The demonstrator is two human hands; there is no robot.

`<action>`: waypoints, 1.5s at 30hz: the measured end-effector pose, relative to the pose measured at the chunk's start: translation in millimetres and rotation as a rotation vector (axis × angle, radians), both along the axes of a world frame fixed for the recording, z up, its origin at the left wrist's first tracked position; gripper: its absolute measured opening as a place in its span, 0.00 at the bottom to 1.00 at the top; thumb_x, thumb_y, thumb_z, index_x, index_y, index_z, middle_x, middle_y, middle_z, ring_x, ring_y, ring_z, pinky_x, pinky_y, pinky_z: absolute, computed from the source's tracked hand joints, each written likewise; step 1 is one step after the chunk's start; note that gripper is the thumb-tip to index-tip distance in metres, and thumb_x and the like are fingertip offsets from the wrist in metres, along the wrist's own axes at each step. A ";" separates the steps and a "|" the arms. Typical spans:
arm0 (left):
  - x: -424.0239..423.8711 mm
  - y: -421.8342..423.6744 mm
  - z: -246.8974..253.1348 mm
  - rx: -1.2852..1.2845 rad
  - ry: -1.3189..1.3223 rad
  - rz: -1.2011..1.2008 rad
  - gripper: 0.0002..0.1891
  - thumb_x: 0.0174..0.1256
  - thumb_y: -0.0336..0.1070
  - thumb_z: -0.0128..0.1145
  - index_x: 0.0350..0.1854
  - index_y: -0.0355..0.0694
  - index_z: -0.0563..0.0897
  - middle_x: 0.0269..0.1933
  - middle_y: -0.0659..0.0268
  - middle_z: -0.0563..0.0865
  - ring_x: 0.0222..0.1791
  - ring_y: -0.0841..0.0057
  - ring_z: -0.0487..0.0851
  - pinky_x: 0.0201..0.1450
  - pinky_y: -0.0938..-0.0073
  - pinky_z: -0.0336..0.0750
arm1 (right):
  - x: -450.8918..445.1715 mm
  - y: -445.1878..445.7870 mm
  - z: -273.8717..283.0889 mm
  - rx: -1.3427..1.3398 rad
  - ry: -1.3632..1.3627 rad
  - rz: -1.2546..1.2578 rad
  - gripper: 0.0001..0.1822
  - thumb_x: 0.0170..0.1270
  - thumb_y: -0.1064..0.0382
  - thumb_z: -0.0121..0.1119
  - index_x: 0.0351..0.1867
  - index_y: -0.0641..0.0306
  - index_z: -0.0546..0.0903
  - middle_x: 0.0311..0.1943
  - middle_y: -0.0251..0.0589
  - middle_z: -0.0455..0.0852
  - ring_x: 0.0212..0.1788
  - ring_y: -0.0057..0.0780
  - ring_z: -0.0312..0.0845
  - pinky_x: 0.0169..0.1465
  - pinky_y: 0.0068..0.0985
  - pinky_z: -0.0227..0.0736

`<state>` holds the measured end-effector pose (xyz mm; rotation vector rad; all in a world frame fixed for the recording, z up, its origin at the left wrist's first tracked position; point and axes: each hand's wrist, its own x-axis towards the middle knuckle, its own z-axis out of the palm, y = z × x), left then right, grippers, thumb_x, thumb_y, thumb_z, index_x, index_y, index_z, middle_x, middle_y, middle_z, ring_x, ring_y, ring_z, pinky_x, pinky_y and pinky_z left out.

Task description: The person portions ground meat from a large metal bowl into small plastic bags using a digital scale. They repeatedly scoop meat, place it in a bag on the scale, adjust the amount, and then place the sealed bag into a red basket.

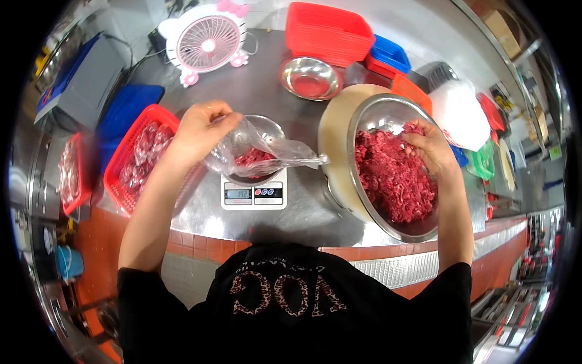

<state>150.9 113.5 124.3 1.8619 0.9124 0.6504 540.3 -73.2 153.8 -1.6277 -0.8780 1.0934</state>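
My left hand [204,129] pinches the rim of a clear plastic bag [291,152] between thumb and fingers. The bag is spread over a metal bowl [266,125] and has some raw red minced meat [254,157] inside. That bowl stands on a white digital kitchen scale [253,204], whose display is lit. At the right, my right hand [429,148] is inside a large steel mixing bowl [363,193], its fingers closed on a clump of minced meat [413,129]. A big mass of minced meat [391,175] fills much of this bowl, which tilts towards me on a round cream-coloured block [334,123].
Left of the scale, a red plastic basket [113,175] holds several bagged meat portions [145,154]. A fan [208,43], an empty steel bowl [313,82] and stacked red baskets [327,29] stand behind. A white plastic bag [459,111] sits at the right on the steel table [300,218].
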 end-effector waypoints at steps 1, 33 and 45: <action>2.1 0.3 2.4 -0.028 -0.042 0.026 0.06 0.60 0.33 0.59 0.33 0.37 0.78 0.24 0.74 0.75 0.22 0.89 0.69 0.24 0.86 0.63 | -6.8 -0.6 6.5 0.032 0.017 -0.023 0.09 0.56 0.74 0.59 0.37 0.64 0.75 0.27 0.33 0.79 0.22 0.18 0.75 0.24 0.12 0.69; -12.6 -0.9 11.1 -0.311 -0.163 -0.305 0.34 0.46 0.20 0.46 0.64 0.30 0.62 0.48 0.66 0.76 0.31 0.90 0.71 0.34 0.88 0.68 | -235.2 129.0 -43.3 0.197 -0.633 0.522 0.07 0.58 0.70 0.54 0.37 0.67 0.81 0.22 0.43 0.81 0.24 0.25 0.79 0.30 0.25 0.74; -17.1 -1.2 13.0 -0.224 -0.111 -0.271 0.32 0.49 0.21 0.51 0.63 0.32 0.65 0.36 0.68 0.78 0.27 0.89 0.70 0.30 0.88 0.66 | -175.5 96.9 9.7 0.213 0.187 0.292 0.09 0.62 0.64 0.57 0.42 0.64 0.79 0.29 0.36 0.82 0.28 0.20 0.79 0.30 0.15 0.72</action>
